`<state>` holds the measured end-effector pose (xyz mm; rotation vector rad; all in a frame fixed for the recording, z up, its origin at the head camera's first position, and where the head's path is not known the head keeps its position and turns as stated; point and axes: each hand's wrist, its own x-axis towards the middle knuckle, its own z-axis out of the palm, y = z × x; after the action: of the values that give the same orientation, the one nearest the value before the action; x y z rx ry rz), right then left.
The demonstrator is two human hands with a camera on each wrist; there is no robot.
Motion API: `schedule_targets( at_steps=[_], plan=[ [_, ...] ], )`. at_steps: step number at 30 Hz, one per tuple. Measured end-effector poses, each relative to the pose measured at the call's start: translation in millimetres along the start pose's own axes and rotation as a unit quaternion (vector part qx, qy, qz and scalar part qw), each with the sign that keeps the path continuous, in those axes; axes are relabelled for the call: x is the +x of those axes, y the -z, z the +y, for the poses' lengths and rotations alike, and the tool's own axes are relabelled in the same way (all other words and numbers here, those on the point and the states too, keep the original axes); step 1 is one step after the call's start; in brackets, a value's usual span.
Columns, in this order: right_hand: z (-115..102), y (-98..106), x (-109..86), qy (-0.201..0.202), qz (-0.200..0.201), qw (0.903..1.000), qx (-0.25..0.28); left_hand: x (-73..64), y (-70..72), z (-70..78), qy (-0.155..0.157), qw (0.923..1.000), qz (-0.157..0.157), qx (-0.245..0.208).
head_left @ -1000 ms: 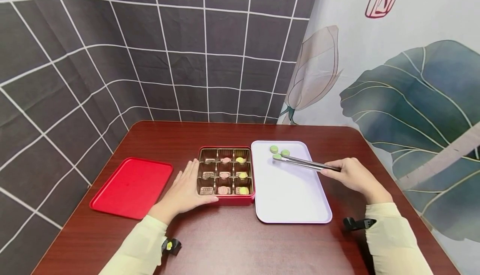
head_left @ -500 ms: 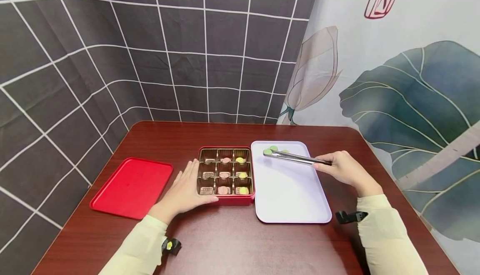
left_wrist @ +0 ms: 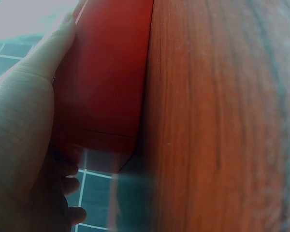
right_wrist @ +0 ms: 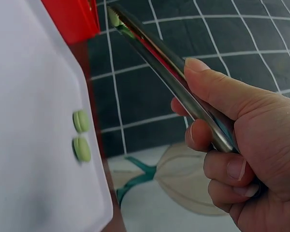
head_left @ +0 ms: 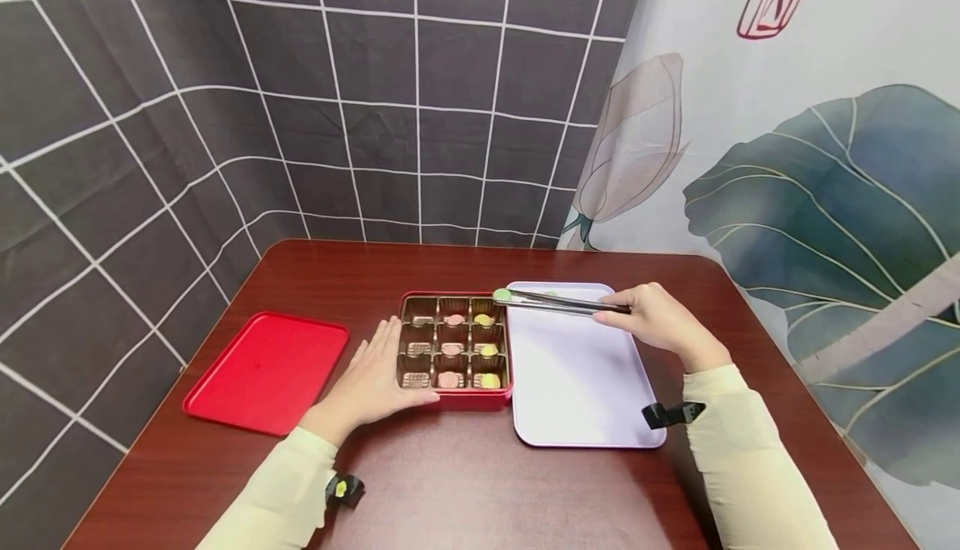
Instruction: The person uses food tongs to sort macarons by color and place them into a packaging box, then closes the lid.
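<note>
My right hand [head_left: 660, 321] grips metal tongs [head_left: 558, 302], their tips pinching a green macaron [head_left: 502, 294]. That macaron is held up at the right rim of a red box [head_left: 472, 401], whose gold insert is divided into several compartments. Pink macarons [head_left: 450, 380] fill the middle column and yellow macarons [head_left: 489, 381] the right one; the left column holds none. Against the box's left side and front corner rests my left hand [head_left: 371, 379], fingers straight and thumb along the front. In the right wrist view, two green macarons [right_wrist: 80, 121] lie on the white tray [right_wrist: 29, 96].
A red tray or lid [head_left: 266, 372] lies on the brown table [head_left: 457, 475] to the left. The white tray stands directly right of the box. Behind the table hang a dark grid curtain [head_left: 375, 142] and a leaf-patterned cloth [head_left: 825, 192].
My right hand has moved left with the tongs, lifting one green macaron off the white tray and carrying it to the box's right edge. My left hand has stayed on the box.
</note>
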<state>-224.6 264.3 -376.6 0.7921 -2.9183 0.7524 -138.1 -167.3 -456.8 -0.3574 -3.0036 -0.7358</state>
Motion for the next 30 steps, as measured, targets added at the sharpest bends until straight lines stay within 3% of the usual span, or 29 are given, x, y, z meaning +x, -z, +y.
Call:
schedule_targets(
  at_steps=[18, 30],
  plan=[
    [-41, -21, 51.1, 0.086, -0.042, 0.9954, 0.006, 2.1, 3.5, 1.3, -0.006, 1.0000, 0.007, -0.002],
    [-52, -34, 70.2, 0.095, -0.076, 0.9925, 0.003, -0.6, 0.3, 1.5, 0.006, 1.0000, -0.002, -0.007]
  ],
)
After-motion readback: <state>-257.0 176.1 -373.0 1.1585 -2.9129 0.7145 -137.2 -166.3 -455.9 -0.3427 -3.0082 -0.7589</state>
